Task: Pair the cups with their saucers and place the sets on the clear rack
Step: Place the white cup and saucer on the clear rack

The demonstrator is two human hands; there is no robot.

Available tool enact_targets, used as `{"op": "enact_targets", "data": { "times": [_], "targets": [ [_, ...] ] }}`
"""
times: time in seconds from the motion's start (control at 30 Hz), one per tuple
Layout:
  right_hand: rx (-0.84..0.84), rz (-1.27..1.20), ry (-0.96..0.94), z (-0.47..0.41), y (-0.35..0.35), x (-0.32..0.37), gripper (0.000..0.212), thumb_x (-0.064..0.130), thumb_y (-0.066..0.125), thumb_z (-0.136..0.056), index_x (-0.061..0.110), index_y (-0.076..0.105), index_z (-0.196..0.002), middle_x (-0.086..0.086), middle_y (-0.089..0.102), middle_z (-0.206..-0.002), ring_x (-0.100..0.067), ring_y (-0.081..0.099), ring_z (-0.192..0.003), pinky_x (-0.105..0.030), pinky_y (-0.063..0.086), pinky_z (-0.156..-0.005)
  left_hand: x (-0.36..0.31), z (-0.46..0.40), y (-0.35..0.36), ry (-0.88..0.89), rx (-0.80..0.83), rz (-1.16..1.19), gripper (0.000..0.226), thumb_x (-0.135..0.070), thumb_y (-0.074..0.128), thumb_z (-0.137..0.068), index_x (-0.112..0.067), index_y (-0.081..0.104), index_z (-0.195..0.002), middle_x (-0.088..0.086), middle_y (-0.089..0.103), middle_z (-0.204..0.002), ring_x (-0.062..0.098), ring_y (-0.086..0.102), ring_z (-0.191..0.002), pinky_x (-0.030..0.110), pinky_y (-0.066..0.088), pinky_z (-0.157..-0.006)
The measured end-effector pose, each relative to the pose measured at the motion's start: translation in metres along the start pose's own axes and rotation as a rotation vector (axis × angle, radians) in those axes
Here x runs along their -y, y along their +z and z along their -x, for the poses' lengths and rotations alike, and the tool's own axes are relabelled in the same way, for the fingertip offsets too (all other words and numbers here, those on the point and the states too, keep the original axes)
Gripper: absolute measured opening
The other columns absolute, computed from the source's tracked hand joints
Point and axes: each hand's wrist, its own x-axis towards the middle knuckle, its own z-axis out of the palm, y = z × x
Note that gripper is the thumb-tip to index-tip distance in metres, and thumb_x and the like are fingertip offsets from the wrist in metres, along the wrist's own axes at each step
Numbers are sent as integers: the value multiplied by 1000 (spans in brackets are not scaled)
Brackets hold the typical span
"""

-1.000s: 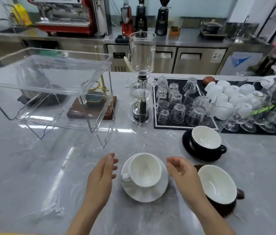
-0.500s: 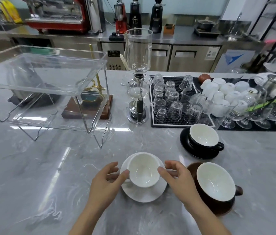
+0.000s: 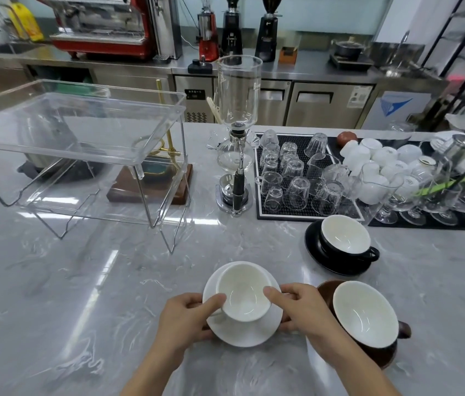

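Observation:
A white cup [image 3: 244, 292] stands on a white saucer [image 3: 247, 331] near the counter's front edge. My left hand [image 3: 185, 318] grips the saucer's left rim, thumb against the cup. My right hand [image 3: 301, 308] grips the right rim, thumb touching the cup. To the right, a brown cup [image 3: 365, 312] with a white inside sits on a brown saucer [image 3: 324, 290]. Behind it a black cup [image 3: 345, 234] rests on a black saucer [image 3: 331, 265]. The clear rack [image 3: 82, 132] stands at the back left, its top tray bare.
A glass siphon brewer [image 3: 237, 132] stands mid-counter. A black mat [image 3: 299, 215] holds several upturned glasses, with white cups [image 3: 379, 158] and stemmed glasses [image 3: 414, 201] to its right. A wooden base [image 3: 151, 190] sits behind the rack.
Both hands closed in from either side of the white cup and saucer and now grip the saucer's rim with thumbs on the cup.

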Motion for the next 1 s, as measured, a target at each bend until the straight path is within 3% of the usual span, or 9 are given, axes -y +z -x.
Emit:
{"op": "enact_targets", "data": {
  "times": [0.1,0.33,0.5,0.6,0.73,0.87,1.0],
  "targets": [
    [14,-21,23,3,1,6,27,28,78,-84,2,75,-94,-8,66,-66,-15,67,-54,-25,54,-48,-4,-3,1,-19,1,0,63,-36,89,-54,6,71,-99,28,75,-96,39,77,-77,50,65,-66],
    [-27,9,29,5,4,10,29,26,79,-84,0,73,-94,-11,71,-70,-17,69,-56,-28,55,-50,-7,-4,2,-16,-9,22,71,-32,89,-47,14,67,-96,36,72,-96,45,76,-75,49,63,-58],
    [-36,-9,-9,10,6,10,33,23,82,-81,0,70,-101,-25,74,-90,-27,74,-71,-36,60,-57,-3,0,-2,9,-24,45,50,-15,92,-61,14,68,-94,20,72,-73,37,76,-63,37,59,-51],
    [-45,11,-70,11,10,14,33,22,84,-78,4,70,-102,-27,72,-88,-30,75,-76,-37,60,-57,-6,6,-10,37,-50,70,36,-7,89,-68,10,70,-93,23,74,-78,33,75,-60,34,59,-51],
    [-19,36,-128,14,21,22,34,23,85,-76,11,70,-103,-30,69,-96,-35,75,-86,-48,64,-68,-13,18,-24,84,-65,126,38,-4,91,-61,8,72,-92,27,73,-78,28,72,-57,35,59,-51],
    [12,57,-158,18,33,28,38,21,86,-76,9,68,-108,-23,73,-95,-33,75,-86,-55,62,-72,-18,32,-38,120,-84,162,48,-11,89,-49,4,71,-92,7,73,-61,21,73,-56,31,58,-50],
    [47,90,-217,21,56,36,36,14,85,-76,6,69,-108,-21,66,-84,-28,71,-72,-58,61,-69,-18,45,-60,145,-130,198,42,1,92,-60,4,71,-96,5,74,-60,18,74,-58,31,58,-50]
  ]
}}
